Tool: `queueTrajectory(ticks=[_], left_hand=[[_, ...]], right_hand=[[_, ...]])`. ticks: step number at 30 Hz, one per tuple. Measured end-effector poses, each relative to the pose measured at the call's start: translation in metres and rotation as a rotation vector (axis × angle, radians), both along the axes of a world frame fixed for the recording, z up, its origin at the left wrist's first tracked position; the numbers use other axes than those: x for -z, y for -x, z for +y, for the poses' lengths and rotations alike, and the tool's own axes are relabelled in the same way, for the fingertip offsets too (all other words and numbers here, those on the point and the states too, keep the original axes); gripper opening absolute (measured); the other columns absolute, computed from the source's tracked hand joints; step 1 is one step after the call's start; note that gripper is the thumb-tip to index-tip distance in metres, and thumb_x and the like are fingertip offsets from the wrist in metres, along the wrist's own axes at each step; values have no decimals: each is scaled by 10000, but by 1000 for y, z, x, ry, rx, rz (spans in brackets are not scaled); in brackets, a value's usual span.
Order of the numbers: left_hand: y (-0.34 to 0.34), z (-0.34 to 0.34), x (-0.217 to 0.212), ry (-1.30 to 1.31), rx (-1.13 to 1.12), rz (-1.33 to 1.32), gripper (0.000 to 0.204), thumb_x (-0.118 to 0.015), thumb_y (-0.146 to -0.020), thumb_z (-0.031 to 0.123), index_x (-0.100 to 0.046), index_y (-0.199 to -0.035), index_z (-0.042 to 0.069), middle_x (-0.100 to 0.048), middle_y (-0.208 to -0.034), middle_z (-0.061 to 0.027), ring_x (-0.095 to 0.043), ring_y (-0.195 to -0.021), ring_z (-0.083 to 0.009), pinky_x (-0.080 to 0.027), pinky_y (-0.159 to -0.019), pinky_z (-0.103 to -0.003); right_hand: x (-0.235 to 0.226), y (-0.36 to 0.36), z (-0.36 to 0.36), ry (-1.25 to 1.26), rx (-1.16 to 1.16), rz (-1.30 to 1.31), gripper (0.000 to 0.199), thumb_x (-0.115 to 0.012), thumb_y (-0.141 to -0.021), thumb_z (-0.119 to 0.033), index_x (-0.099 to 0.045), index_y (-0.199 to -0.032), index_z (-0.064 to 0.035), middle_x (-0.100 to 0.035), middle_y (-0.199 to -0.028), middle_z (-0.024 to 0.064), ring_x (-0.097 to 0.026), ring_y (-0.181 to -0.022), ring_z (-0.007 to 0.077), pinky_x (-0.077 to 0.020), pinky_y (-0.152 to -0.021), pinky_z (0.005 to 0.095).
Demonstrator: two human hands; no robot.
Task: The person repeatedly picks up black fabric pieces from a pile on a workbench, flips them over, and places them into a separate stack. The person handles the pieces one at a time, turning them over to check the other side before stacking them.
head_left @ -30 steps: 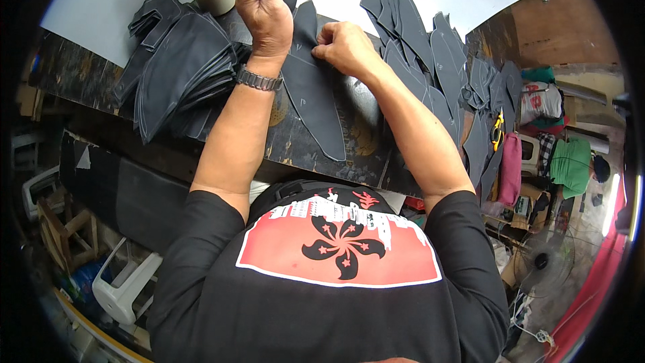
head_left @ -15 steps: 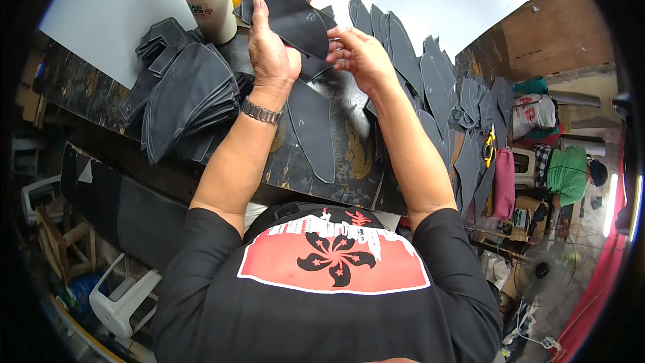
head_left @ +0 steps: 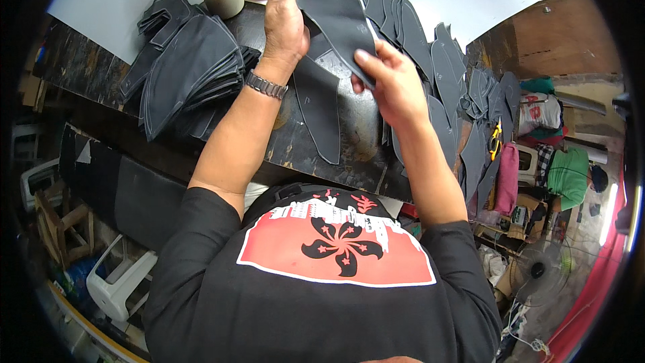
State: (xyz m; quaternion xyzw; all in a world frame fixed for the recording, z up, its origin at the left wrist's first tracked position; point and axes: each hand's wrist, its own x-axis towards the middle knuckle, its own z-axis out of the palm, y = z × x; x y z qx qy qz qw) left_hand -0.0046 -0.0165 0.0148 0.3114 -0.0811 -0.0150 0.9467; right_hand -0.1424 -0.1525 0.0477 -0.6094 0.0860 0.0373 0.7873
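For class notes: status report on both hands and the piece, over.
Left hand and right hand grip dark grey curved leather piece, lifted off the worktop. Nothing in the way.

Both bare forearms reached forward from the lower edge, elbows bent. The left hand (head_left: 285, 17) was raised, back toward the camera, fingers pinched shut, a metal band on its wrist. The right hand (head_left: 393, 81) sat lower, just beside it, thumb and fingers closed in a grip
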Motion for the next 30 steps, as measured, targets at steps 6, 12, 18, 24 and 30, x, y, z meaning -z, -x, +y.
queueTrajectory(ticks=[6, 12, 18, 24, 30], left_hand=[[-13, 8, 0, 121, -102, -1, 333, -565, -1022, 276, -618, -1192, -5, -663, -998, -72, -651, -904, -171, -529, -845, -301], [-9, 7, -5, 46, -170, 27, 337, -564, -1024, 285, -618, -1191, -2, -656, -979, -68, -650, -871, -173, -531, -815, -293], [0, 8, -17, -18, -307, -123, 320, -511, -1052, 284, -624, -1174, 10, -628, -958, -45, -600, -886, -141, -494, -856, -284], [1, 10, -22, 48, -285, -117, 292, -533, -1044, 277, -639, -1147, 25, -634, -965, -39, -612, -875, -147, -504, -841, -290], [-3, 20, -16, -189, -239, -261, 410, -392, -1075, 335, -599, -1232, 18, -685, -1055, -114, -666, -993, -210, -523, -968, -362]], right_hand=[[19, 60, 4, 65, -37, 189, 261, -662, -952, -106, -598, -1177, 10, -678, -861, 32, -652, -667, 108, -536, -562, 246], [5, 41, -25, 791, 1, 3, 257, -676, -864, -34, -659, -1105, 54, -712, -931, 122, -683, -780, 173, -550, -721, 308], [-20, -48, -64, 1108, 15, -354, 289, -683, -793, -32, -691, -1081, -25, -726, -1004, 150, -698, -952, 258, -524, -881, 350], [7, -139, -55, 1397, 26, -381, 298, -628, -799, -57, -735, -1067, -130, -724, -1005, 166, -686, -952, 364, -535, -871, 439], [38, -182, -54, 1346, 106, -541, 272, -637, -815, -51, -739, -1053, -134, -730, -1005, 139, -689, -954, 354, -537, -873, 433]])
